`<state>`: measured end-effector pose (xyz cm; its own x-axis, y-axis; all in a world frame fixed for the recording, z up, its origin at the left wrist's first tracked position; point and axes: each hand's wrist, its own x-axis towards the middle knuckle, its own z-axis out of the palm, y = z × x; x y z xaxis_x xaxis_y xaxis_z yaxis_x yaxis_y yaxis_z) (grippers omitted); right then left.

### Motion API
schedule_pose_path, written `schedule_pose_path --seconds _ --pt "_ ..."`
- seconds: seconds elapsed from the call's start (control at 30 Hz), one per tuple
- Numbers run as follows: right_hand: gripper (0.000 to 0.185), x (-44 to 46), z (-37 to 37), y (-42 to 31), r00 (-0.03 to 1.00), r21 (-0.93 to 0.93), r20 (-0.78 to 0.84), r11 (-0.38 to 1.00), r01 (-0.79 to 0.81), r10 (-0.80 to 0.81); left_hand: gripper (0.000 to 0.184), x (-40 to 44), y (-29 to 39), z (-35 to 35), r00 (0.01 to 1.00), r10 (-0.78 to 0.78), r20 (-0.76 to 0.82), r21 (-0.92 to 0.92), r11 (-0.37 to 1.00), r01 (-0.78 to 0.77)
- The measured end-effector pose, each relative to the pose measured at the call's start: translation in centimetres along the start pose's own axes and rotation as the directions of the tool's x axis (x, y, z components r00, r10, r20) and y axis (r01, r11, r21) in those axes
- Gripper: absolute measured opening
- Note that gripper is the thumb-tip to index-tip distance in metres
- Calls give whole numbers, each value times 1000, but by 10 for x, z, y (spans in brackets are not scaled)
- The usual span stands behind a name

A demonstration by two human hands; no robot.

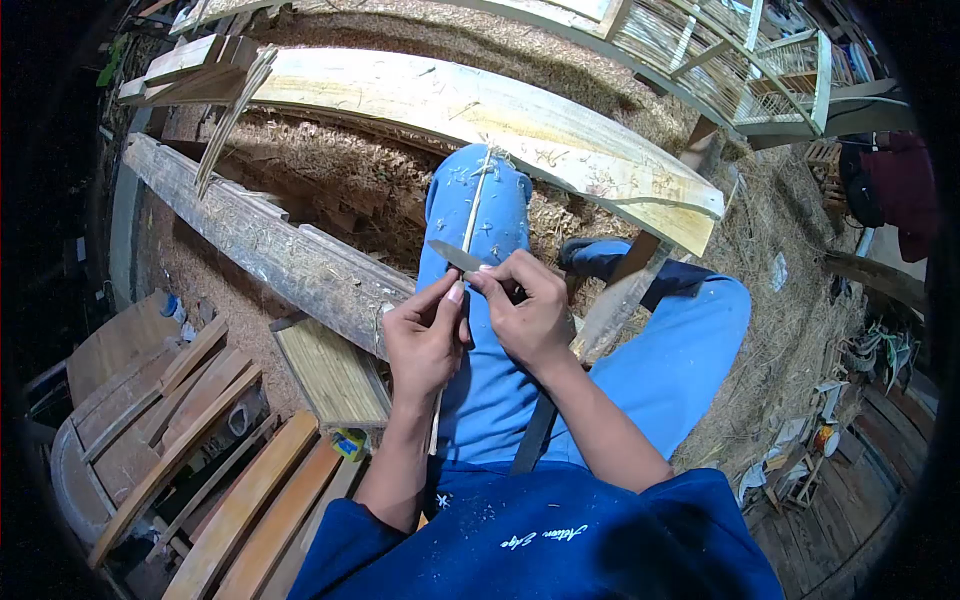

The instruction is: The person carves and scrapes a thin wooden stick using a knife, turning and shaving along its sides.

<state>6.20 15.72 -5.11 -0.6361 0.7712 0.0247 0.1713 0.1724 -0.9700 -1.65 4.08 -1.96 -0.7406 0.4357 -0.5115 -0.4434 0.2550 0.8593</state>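
Note:
A thin pale strip [474, 212] lies lengthwise over my blue-trousered thigh and knee, passing under the blade and between my hands. My left hand [425, 337] pinches the strip just below the blade. My right hand [526, 305] is closed on a knife, with fingers pressed near the base of its short grey blade [453, 256]. The blade crosses the strip at a slant, its tip pointing up and left. The knife's handle is hidden in my right hand. Curled shavings [497, 172] are scattered on my knee.
A long pale plank [420, 95] runs beyond my knee. On the left lies a weathered beam [260, 240], with a bundle of thin strips [230, 125] leaning across it. Curved wooden slats [245, 500] are stacked at lower left. A lattice frame [740, 60] stands at upper right.

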Motion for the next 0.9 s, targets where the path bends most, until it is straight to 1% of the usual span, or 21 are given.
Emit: schedule_pose_path --seconds 0.1,0.17,0.23,0.33,0.4,0.43,0.5,0.53,0.67,0.73,0.77,0.83,0.87,0.9 --pt "16 0 3 1 1000 -5 -22 1000 11 -11 29 -7 0 -1 1000 14 -14 -21 1000 -15" --pt "16 1 2 0 999 -7 -18 1000 26 -26 30 -17 10 2 999 -12 -33 39 999 13" --pt "16 -1 3 0 999 -10 -16 999 37 -37 30 -20 8 0 999 -24 -35 48 999 25" --pt "15 1 3 3 996 -22 -37 997 75 -76 30 -24 5 2 1000 13 -28 32 999 -12" --pt "15 7 6 13 990 17 -117 997 75 -72 29 -37 1 2 998 -16 -56 84 996 20" --pt "15 13 4 13 990 19 -120 997 74 -71 29 -48 -1 0 998 -15 -55 87 996 19" --pt "14 23 -3 12 993 -10 -101 998 -65 64 29 -69 -3 -4 995 -67 -70 43 997 70" --pt "15 23 -4 12 994 -10 -105 999 -41 40 32 -74 3 -8 990 -128 -55 69 989 131" --pt "14 16 -4 12 992 6 -118 999 -48 48 32 -54 13 -1 991 -132 -27 59 989 134" --pt "15 9 -6 10 996 24 -79 999 -27 28 32 -38 19 4 994 -105 21 43 994 104" --pt "15 4 -7 8 996 23 -83 999 -26 27 32 -31 20 7 994 -104 26 44 994 103" --pt "15 -1 -9 3 996 16 -35 997 82 -81 32 -17 21 12 997 -64 30 46 997 63" --pt "16 -4 -9 0 998 21 -6 998 61 -61 32 -13 22 12 995 -92 22 58 994 91" --pt "16 -2 -10 0 998 18 -10 998 63 -63 32 -11 22 12 995 -91 27 59 994 89"
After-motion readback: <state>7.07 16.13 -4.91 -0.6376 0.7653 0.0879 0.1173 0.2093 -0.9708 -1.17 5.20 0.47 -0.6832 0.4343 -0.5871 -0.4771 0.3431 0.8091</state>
